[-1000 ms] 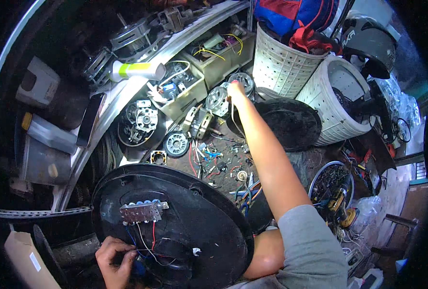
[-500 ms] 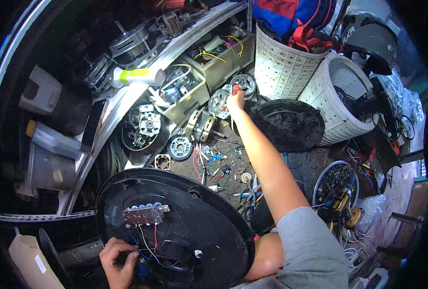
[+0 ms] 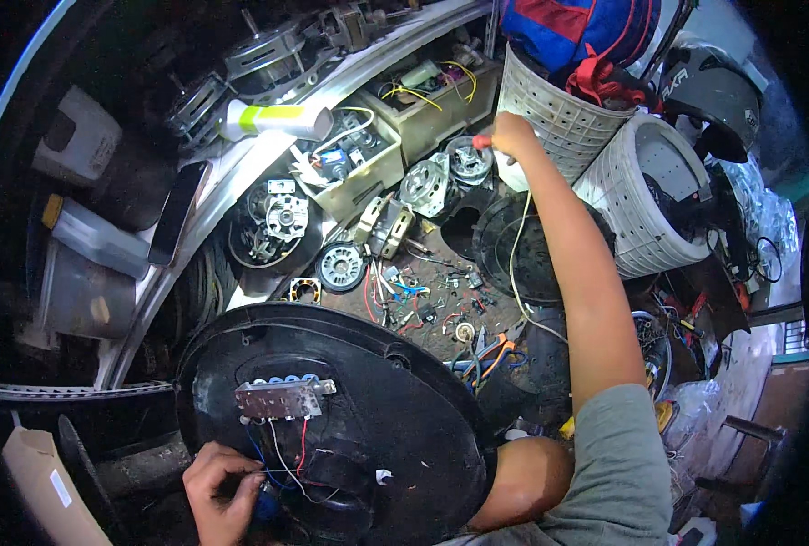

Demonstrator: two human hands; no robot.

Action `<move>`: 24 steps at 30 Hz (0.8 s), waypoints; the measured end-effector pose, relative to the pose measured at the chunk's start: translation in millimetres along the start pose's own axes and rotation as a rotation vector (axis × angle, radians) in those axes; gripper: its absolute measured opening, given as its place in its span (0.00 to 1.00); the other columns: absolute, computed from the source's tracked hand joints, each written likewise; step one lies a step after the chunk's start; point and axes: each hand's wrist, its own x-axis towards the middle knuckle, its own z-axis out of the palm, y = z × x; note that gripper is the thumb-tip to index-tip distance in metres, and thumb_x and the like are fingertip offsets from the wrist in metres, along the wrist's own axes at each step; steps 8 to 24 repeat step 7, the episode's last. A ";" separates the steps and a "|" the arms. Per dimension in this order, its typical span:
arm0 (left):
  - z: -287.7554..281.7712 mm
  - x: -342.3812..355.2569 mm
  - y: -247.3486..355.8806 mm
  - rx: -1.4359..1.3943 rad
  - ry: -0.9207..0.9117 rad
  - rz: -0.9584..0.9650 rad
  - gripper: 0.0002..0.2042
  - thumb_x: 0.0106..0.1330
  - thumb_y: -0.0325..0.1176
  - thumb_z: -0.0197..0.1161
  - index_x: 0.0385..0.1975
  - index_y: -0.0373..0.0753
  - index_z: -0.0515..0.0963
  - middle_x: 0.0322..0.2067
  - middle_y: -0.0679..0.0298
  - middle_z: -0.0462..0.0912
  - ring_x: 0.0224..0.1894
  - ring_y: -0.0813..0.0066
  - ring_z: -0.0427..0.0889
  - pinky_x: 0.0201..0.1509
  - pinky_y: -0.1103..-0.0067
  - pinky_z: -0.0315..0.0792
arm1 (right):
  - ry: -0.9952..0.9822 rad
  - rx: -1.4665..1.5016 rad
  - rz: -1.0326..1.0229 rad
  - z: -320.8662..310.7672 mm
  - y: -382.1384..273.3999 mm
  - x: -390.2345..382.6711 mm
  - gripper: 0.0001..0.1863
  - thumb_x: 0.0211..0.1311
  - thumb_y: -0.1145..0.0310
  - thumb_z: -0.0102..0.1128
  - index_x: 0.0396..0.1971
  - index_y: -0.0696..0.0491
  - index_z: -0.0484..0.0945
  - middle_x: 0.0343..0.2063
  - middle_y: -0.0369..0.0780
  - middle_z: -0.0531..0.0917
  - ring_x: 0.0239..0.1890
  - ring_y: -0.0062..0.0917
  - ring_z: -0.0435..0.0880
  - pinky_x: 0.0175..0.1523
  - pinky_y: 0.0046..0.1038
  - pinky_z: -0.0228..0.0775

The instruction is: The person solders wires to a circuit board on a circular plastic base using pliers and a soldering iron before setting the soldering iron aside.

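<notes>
A large round black plastic housing (image 3: 404,437) lies tilted across my lap. Fixed to it is a brown switch block (image 3: 282,399) with a row of blue buttons; blue, white and red wires (image 3: 305,441) run down from it. My left hand (image 3: 218,487), at the housing's lower left, is closed with thumb and forefinger pinching a thin wire end. My right hand (image 3: 515,136) reaches far forward, closed round a red-handled tool (image 3: 483,142) in front of a white perforated basket. A pale cord (image 3: 514,255) hangs from that hand; the tool's far end is hidden.
Motor parts (image 3: 424,185), wire scraps and orange-handled pliers (image 3: 495,350) litter the floor. Bins of parts (image 3: 359,187) stand beyond. A second white basket (image 3: 623,200) leans at the right. On the left, a shelf edge (image 3: 186,237) carries motors and a white-and-green bottle (image 3: 277,121).
My right hand has moved to the right with the red-handled tool, away from the motor parts, and the cord now shows. My left hand stays at the wires. The view has shifted slightly.
</notes>
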 end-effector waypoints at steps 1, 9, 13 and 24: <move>-0.2 -0.4 0.8 -0.005 0.002 0.000 0.08 0.44 0.24 0.70 0.23 0.33 0.78 0.25 0.59 0.81 0.30 0.65 0.78 0.38 0.74 0.70 | 0.002 -0.005 -0.001 6.5 11.4 7.0 0.28 0.54 0.52 0.75 0.40 0.65 0.82 0.41 0.57 0.86 0.44 0.48 0.87 0.50 0.43 0.79; -2.8 0.3 -1.1 0.044 -0.010 -0.009 0.09 0.47 0.29 0.73 0.24 0.34 0.79 0.26 0.59 0.82 0.31 0.64 0.79 0.39 0.72 0.70 | 0.030 -0.109 0.090 47.8 23.7 23.4 0.30 0.54 0.49 0.75 0.48 0.59 0.83 0.46 0.57 0.84 0.53 0.50 0.84 0.56 0.43 0.77; -2.8 0.3 -1.1 0.044 -0.010 -0.009 0.09 0.47 0.29 0.73 0.24 0.34 0.79 0.26 0.59 0.82 0.31 0.64 0.79 0.39 0.72 0.70 | 0.030 -0.109 0.090 47.8 23.7 23.4 0.30 0.54 0.49 0.75 0.48 0.59 0.83 0.46 0.57 0.84 0.53 0.50 0.84 0.56 0.43 0.77; -2.8 0.3 -1.1 0.044 -0.010 -0.009 0.09 0.47 0.29 0.73 0.24 0.34 0.79 0.26 0.59 0.82 0.31 0.64 0.79 0.39 0.72 0.70 | 0.030 -0.109 0.090 47.8 23.7 23.4 0.30 0.54 0.49 0.75 0.48 0.59 0.83 0.46 0.57 0.84 0.53 0.50 0.84 0.56 0.43 0.77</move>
